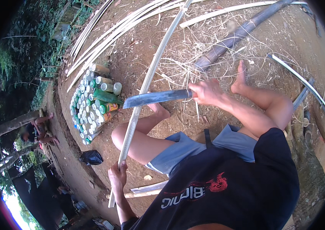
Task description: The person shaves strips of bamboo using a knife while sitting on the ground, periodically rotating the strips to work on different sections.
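Observation:
My left hand is closed round the lower part of a long, pale bamboo strip, which slants up and away across the view. In my right hand is the handle of a machete, its fingers wrapped tight. The broad, dark blade points left and crosses over the strip in the picture, above my bent knee. Whether the edge touches the strip, I cannot tell. Thin curled shavings litter the dirt ahead of my feet.
A dark bamboo pole lies at the far right. Several split strips stretch along the far left. Bottles and jars stand clustered left, beside a black plastic bag. Another person sits farther left. More bamboo lies right.

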Available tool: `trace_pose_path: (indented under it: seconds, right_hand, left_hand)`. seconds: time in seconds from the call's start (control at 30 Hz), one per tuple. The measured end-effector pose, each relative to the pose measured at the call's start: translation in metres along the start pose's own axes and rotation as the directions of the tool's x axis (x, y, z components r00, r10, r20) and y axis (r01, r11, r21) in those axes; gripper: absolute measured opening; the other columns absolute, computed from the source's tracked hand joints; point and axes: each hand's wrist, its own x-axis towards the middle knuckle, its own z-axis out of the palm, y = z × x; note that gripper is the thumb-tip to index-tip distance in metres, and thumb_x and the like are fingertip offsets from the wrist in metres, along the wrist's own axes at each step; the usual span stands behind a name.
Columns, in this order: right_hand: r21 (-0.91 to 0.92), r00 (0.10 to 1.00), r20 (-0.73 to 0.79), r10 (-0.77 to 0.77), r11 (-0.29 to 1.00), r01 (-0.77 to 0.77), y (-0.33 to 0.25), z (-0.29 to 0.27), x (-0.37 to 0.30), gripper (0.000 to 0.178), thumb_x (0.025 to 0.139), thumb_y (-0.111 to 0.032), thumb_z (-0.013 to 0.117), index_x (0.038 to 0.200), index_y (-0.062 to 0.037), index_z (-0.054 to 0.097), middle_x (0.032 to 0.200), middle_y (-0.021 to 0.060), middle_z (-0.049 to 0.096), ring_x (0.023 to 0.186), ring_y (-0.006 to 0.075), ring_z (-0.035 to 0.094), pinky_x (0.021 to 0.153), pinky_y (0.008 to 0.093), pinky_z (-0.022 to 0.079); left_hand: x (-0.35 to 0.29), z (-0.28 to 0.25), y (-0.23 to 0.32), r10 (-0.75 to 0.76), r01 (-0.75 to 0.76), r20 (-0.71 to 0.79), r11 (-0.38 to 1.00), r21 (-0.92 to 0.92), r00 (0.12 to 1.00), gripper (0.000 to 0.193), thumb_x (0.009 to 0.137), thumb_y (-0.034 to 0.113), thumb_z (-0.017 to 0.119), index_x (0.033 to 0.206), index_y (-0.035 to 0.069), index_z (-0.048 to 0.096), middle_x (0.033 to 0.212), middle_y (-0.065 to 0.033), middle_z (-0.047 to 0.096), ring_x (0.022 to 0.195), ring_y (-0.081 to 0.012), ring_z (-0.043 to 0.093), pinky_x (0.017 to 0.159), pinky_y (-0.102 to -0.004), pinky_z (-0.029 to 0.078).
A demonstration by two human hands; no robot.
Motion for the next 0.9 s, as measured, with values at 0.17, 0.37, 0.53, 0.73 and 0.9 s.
trace_pose_path:
  seconds: [0.17,0.37,0.53,0.73,0.9]
  right_hand:
    - [0.213,0.916,-0.139,0.376,0.915,-0.343,0.049,-0.024,0.028,0.014,0.087,-0.009,0.056,0.094,0.0010,0.063,0.056,0.0046,0.058,0.045,0.0136,0.055,0.039,0.0293,0.042]
    - [0.150,0.940,-0.124,0.317,0.943,-0.298,0.082,-0.014,0.046,0.002,0.084,-0.004,0.059,0.086,-0.0031,0.060,0.064,0.0041,0.062,0.048,0.0107,0.055,0.041,0.0283,0.043]
    - [0.234,0.962,-0.030,0.270,0.938,-0.256,0.060,-0.021,0.046,0.021,0.092,-0.020,0.053,0.097,-0.0014,0.063,0.066,0.0081,0.064,0.050,0.0114,0.056,0.043,0.0295,0.042]
    - [0.131,0.852,-0.255,0.458,0.889,-0.439,0.118,-0.046,0.076,0.022,0.090,-0.022,0.056,0.098,-0.0048,0.066,0.064,0.0128,0.064,0.057,0.0253,0.064,0.054,0.0402,0.052]
    - [0.023,0.915,-0.239,0.324,0.944,-0.328,0.137,-0.049,0.076,0.026,0.092,-0.023,0.052,0.095,-0.0008,0.066,0.066,0.0171,0.064,0.060,0.0305,0.064,0.060,0.0415,0.054]
  left_hand:
    - [-0.009,-0.001,0.002,0.003,-0.003,-0.027,1.000,0.010,1.000,0.045,0.096,0.040,0.056,0.074,0.001,0.065,0.058,-0.0170,0.058,0.055,-0.0297,0.062,0.056,-0.0421,0.045]
    - [-0.012,-0.009,0.004,-0.058,0.058,-0.001,0.998,-0.014,0.998,0.044,0.095,0.039,0.057,0.075,0.000,0.066,0.058,-0.0174,0.060,0.056,-0.0325,0.064,0.057,-0.0428,0.047]
    - [-0.014,-0.004,-0.008,-0.019,0.019,-0.014,1.000,0.004,1.000,0.041,0.096,0.035,0.055,0.075,0.000,0.065,0.060,-0.0166,0.061,0.057,-0.0334,0.064,0.058,-0.0435,0.048]
    - [-0.013,-0.005,-0.005,0.008,-0.008,0.027,1.000,-0.009,1.000,0.043,0.096,0.036,0.056,0.074,0.000,0.064,0.057,-0.0154,0.059,0.054,-0.0296,0.062,0.056,-0.0412,0.047]
    - [-0.017,-0.010,-0.006,-0.014,0.015,0.031,0.999,-0.045,0.999,0.045,0.096,0.038,0.056,0.073,0.000,0.064,0.057,-0.0160,0.059,0.054,-0.0308,0.061,0.056,-0.0422,0.046]
